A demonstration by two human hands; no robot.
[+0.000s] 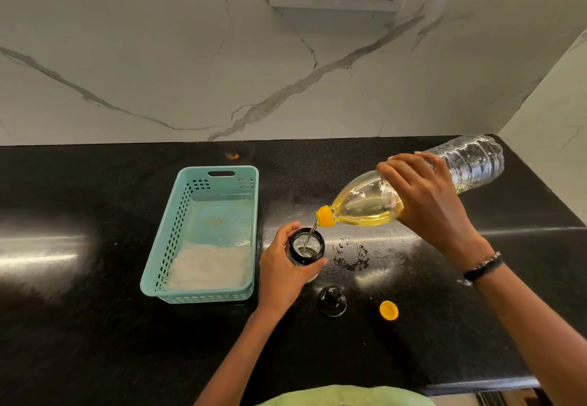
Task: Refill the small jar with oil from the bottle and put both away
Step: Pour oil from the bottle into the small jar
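While right hand point(425, 202) tips the half-full bottle point(413, 192), left hand point(282, 272) grips the open jar point(306, 248).

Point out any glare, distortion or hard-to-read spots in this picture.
Head view: bright glare streaks the black countertop at left; wide-angle bending curves the counter's back edge; the glass jar, gripped by the left hand, blends into the dark stone, so its oil level is unreadable.

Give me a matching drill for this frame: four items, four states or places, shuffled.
Items:
1. oil bottle
2. small jar
3. yellow cap
4. white cloth

States:
A. lying in the teal basket
B. tilted, pouring, gripped by the right hand
C. loose on the counter, near the black lid
D. open, held by the left hand

Pairs: 1-B, 2-D, 3-C, 4-A
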